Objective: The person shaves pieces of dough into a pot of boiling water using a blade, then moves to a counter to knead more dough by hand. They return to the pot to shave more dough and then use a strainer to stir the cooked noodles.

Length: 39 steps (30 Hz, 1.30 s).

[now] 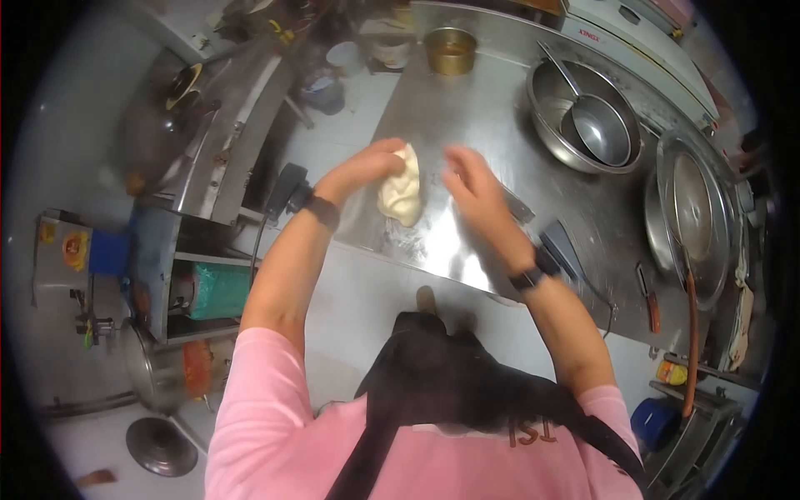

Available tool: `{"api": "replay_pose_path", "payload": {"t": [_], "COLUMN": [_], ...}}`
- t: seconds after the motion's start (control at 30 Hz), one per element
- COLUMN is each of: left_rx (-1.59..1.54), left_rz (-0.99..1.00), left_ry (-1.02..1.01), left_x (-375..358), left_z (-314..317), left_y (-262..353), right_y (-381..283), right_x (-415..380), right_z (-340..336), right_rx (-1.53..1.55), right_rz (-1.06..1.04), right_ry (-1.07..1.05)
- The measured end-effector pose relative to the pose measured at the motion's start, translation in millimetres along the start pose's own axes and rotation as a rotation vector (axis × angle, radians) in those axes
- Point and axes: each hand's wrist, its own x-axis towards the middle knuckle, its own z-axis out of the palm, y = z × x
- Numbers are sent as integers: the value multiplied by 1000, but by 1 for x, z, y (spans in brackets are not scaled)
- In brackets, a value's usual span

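Observation:
A pale lump of dough [402,190] hangs or stands just above the steel worktop [483,100], near its front edge. My left hand [372,167] is on the upper left side of the dough, its fingers wrapped round the edge. To the right of the dough, apart from it, my right hand [473,182] is raised over the worktop with its fingers partly spread and nothing seen in them; it is slightly blurred. White flour marks show on the steel below the dough.
A large steel bowl [550,137] with a ladle stands at the back right, beside a brass-coloured pot [450,52]. Further right are wide basins with a strainer [692,204]. A grey scraper [563,248] and a red-handled knife [653,313] lie nearer.

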Motion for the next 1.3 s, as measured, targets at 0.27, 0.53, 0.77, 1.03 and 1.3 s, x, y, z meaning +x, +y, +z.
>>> {"api": "replay_pose_path", "payload": {"t": [0.27,0.53,0.77,1.03,1.3], "left_rx": [60,253,349,308,661], "left_rz": [8,162,185,207,165], "left_ry": [773,851,802,627,605], "left_x": [0,-37,12,59,43], "left_z": [71,104,61,22,28], "left_y": [-68,-108,-104,-90,-90], "right_y": [22,25,49,83,59], "right_x": [22,-25,11,51,32], "right_z": [103,111,124,120,105], "right_rx": [-13,-17,-112,-60,72], "right_rz": [188,-142,203,364,594], "right_ry": [-100,-87,-23,-4,-149]}}
